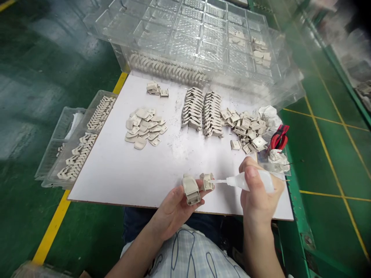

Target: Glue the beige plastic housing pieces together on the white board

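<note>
Near the front edge of the white board [124, 175], my left hand [175, 208] holds two beige plastic parts. One is a rounded cover piece [191, 189] and the other a smaller bracket-like piece [206, 182] at the fingertips. My right hand [257, 193] is wrapped round a white squeeze bottle [242, 181], tipped sideways. Its thin nozzle points left and meets the smaller piece. Behind my hands lie a heap of rounded covers [145, 127], two stacked rows of beige parts [202, 112] and a heap of small brackets [249, 129].
Clear compartment trays [199, 34] are stacked across the back. More trays of parts [78, 154] stand off the left edge. At the right edge are red-handled scissors or pliers [279, 138] and crumpled white tissue [268, 116]. A few parts [156, 89] lie at the back left.
</note>
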### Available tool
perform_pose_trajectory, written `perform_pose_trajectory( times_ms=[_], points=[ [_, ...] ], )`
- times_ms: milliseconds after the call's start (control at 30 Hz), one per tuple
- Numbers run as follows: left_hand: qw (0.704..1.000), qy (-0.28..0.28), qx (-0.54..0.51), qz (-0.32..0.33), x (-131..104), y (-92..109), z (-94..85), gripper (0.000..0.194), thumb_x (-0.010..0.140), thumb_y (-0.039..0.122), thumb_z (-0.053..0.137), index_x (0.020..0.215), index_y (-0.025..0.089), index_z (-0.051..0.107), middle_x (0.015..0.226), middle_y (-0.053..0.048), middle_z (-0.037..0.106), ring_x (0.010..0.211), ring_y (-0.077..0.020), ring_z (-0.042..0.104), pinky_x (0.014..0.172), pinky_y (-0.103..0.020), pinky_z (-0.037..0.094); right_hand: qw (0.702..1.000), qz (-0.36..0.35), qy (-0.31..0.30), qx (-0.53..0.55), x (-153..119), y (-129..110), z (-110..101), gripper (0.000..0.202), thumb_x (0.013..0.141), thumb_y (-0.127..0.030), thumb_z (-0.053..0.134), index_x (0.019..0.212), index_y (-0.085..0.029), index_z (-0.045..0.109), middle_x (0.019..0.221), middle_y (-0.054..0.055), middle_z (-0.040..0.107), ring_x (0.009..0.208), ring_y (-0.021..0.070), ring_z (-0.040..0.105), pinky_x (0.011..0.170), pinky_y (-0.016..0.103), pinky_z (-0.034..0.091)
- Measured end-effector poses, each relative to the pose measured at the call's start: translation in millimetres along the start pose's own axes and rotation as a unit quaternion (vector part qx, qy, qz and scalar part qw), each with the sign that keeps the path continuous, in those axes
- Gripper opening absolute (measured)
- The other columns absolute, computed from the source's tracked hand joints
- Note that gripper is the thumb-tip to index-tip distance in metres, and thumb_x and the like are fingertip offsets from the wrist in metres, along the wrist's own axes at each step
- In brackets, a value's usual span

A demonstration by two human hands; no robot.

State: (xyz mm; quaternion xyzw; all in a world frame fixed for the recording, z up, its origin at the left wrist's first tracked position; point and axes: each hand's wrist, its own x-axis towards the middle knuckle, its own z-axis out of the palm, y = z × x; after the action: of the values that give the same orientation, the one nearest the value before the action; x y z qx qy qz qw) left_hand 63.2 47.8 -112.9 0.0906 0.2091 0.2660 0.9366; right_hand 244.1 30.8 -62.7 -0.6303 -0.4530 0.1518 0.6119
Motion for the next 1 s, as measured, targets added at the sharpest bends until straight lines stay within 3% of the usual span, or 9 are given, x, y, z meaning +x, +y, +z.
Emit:
perform_pose_trajectory(
  times_ms=[500,733,1000],
  points=[
    [1.000,0.008,-0.018,0.001,-0.2,0.7,3.9,0.037,0.089,0.052,0.068,0.108,0.023,0.080,0.130,-0.004,0.072,0.129,-0.0240,0.061,0.096,-0.024,0.049,1.000,-0.007,-0.005,0.025,-1.7,3.4,1.9,0.049,0.095,-0.035,0.061,0.056,-0.021,0.036,0.057,-0.004,0.029,0.055,0.0117,0.032,0.055,0.033,0.020],
    [1.000,-0.003,-0.019,0.000,0.0,1.5,2.3,0.038,0.089,0.051,0.069,0.110,0.021,0.080,0.135,-0.005,0.069,0.132,-0.0255,0.059,0.095,-0.023,0.049,0.999,-0.014,-0.004,0.033,-2.1,5.4,-0.1,0.047,0.095,-0.029,0.061,0.056,-0.019,0.037,0.057,-0.004,0.030,0.056,0.0105,0.033,0.055,0.032,0.020],
    [0.999,-0.014,-0.050,0.014,0.7,2.1,5.8,0.029,0.091,0.046,0.068,0.108,0.026,0.080,0.129,-0.003,0.073,0.125,-0.0238,0.064,0.092,-0.023,0.050,1.000,-0.002,0.014,0.026,-2.6,7.5,-4.7,0.048,0.093,-0.031,0.063,0.055,-0.019,0.036,0.057,-0.005,0.030,0.052,0.0090,0.030,0.051,0.030,0.017]
  ],
)
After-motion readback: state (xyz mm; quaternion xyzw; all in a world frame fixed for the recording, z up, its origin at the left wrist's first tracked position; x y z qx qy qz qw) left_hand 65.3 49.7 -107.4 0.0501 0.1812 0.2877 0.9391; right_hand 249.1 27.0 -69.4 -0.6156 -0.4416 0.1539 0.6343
